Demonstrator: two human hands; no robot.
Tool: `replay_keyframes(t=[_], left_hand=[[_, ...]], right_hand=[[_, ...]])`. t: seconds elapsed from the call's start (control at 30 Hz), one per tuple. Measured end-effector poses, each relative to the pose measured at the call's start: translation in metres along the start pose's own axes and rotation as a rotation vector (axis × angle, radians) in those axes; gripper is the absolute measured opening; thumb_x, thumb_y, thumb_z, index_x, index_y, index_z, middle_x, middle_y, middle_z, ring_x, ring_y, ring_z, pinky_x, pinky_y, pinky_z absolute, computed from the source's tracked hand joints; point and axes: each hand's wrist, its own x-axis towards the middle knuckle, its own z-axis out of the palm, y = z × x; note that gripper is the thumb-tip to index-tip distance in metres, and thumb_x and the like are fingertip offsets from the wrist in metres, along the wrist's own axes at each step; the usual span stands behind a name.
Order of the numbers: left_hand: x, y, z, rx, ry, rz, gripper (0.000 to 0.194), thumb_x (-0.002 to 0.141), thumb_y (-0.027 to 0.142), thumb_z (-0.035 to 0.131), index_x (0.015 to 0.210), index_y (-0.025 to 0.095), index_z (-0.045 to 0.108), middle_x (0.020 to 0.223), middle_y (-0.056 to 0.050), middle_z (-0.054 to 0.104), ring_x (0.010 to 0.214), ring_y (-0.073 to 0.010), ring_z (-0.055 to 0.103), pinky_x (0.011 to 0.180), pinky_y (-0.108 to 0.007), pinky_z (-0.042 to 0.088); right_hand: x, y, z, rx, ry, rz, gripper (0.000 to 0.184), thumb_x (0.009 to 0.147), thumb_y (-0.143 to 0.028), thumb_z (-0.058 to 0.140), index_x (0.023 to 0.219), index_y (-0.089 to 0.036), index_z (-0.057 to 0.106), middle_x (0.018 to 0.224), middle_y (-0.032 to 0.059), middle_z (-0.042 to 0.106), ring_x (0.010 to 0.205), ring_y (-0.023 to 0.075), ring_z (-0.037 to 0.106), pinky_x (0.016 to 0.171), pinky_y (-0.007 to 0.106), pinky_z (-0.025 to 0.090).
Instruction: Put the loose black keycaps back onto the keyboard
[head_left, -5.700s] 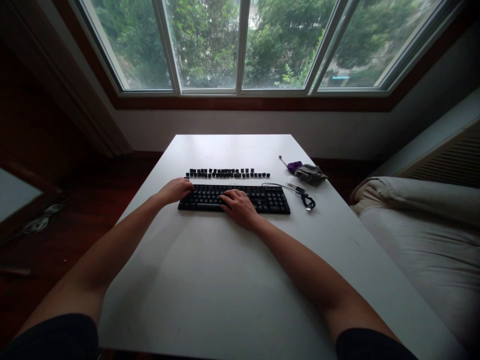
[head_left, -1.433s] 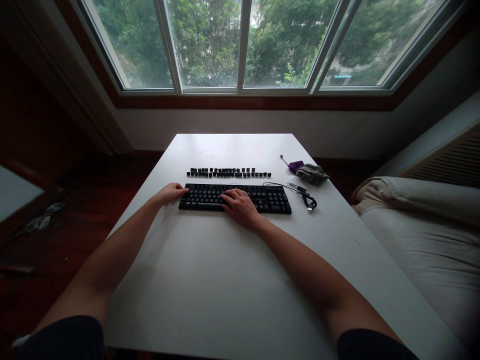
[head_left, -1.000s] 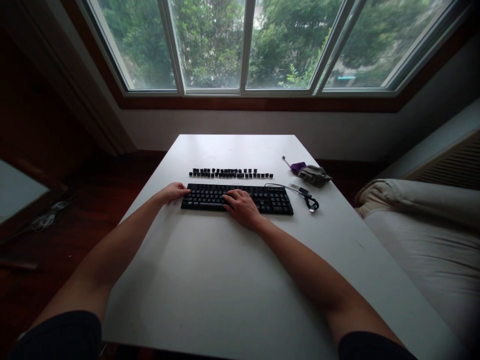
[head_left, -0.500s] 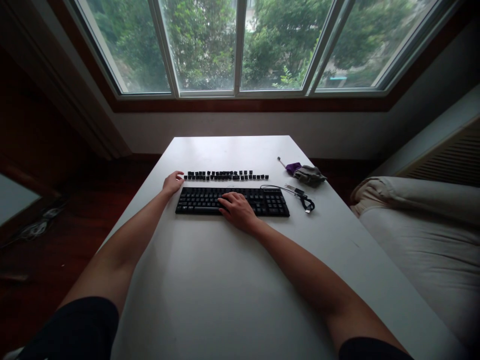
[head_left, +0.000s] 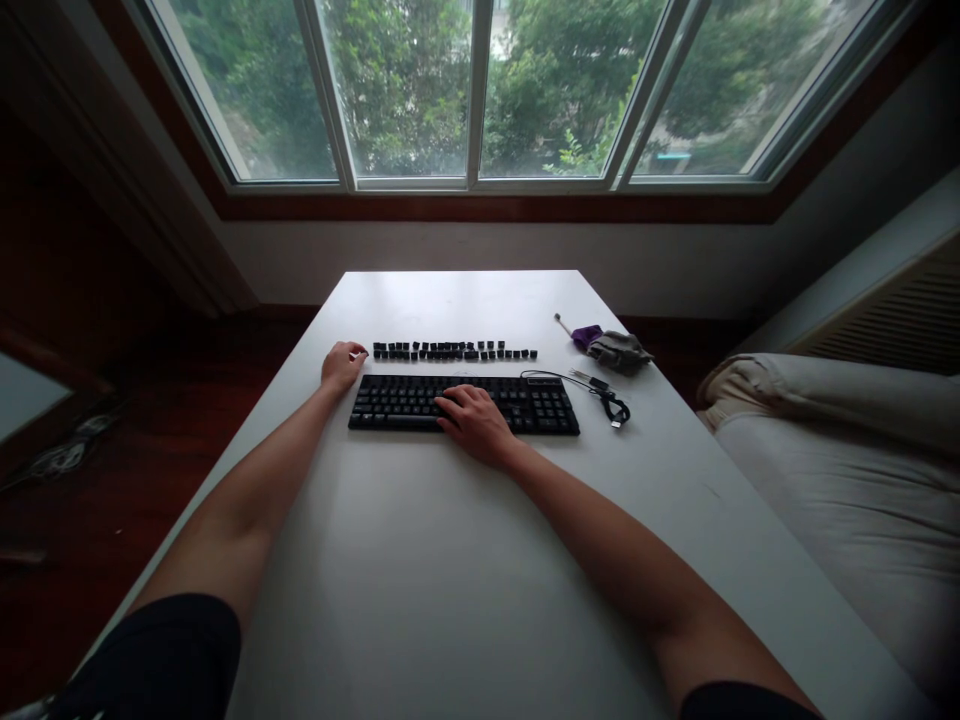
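A black keyboard lies on the white table. Over its middle keys rests my right hand, fingers spread and bent slightly, holding nothing. My left hand is beyond the keyboard's left end, beside the near-left end of a double row of loose black keycaps. Its thumb and fingertips come together in a pinch around a small dark keycap, mostly hidden by the fingers.
Right of the keyboard lie its coiled black cable and a thin wire tool. Farther back are a grey and purple cloth and a slim brush. A cushioned sofa borders the table's right side.
My left hand has drawn slightly left, away from the keycap rows, and the left end of the rows is a little shorter. My right hand stays on the keyboard.
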Motion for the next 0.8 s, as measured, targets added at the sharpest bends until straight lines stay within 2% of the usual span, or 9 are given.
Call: replay_keyframes(t=[0.1,0.27,0.37,0.53,0.8], left_hand=[[-0.015,-0.001,-0.010,-0.132,-0.050,-0.044,0.028,0.087,0.040,0.061,0.105,0.022,0.074,0.102,-0.005,0.074,0.086,-0.0203,0.067,0.082,-0.031,0.050],[-0.047,0.001,-0.026,-0.309,-0.210,-0.001,0.040,0.087,0.047,0.059,0.112,0.020,0.074,0.093,-0.005,0.076,0.080,-0.0199,0.068,0.074,-0.030,0.052],[-0.058,0.005,-0.031,-0.300,-0.173,0.057,0.034,0.087,0.043,0.058,0.105,0.021,0.076,0.096,-0.005,0.075,0.081,-0.0195,0.067,0.076,-0.030,0.052],[-0.061,0.008,-0.033,-0.197,-0.150,0.176,0.024,0.087,0.034,0.058,0.097,0.023,0.077,0.102,-0.005,0.072,0.080,-0.0185,0.065,0.075,-0.030,0.052],[-0.069,0.005,-0.028,-0.311,-0.151,0.178,0.026,0.088,0.030,0.055,0.105,0.023,0.074,0.105,-0.004,0.067,0.078,-0.0159,0.063,0.071,-0.029,0.052]], right_hand=[[0.000,0.000,0.001,0.003,0.004,0.004,0.038,0.099,-0.037,0.058,0.133,-0.022,0.064,0.130,0.0127,0.062,0.124,0.0292,0.050,0.106,0.047,0.041],[0.000,0.000,0.003,0.008,0.013,0.023,0.037,0.098,-0.036,0.059,0.132,-0.022,0.064,0.130,0.0125,0.062,0.124,0.0291,0.051,0.105,0.047,0.041],[0.000,0.001,0.004,0.004,0.017,0.019,0.037,0.098,-0.036,0.059,0.132,-0.022,0.065,0.130,0.0124,0.062,0.123,0.0290,0.051,0.105,0.047,0.041],[0.001,0.000,0.005,-0.009,0.020,0.022,0.037,0.098,-0.037,0.058,0.132,-0.022,0.065,0.130,0.0119,0.062,0.123,0.0286,0.051,0.105,0.047,0.041],[0.003,0.001,0.005,-0.023,0.013,0.015,0.037,0.097,-0.036,0.060,0.131,-0.024,0.065,0.130,0.0115,0.062,0.122,0.0290,0.052,0.104,0.047,0.043]])
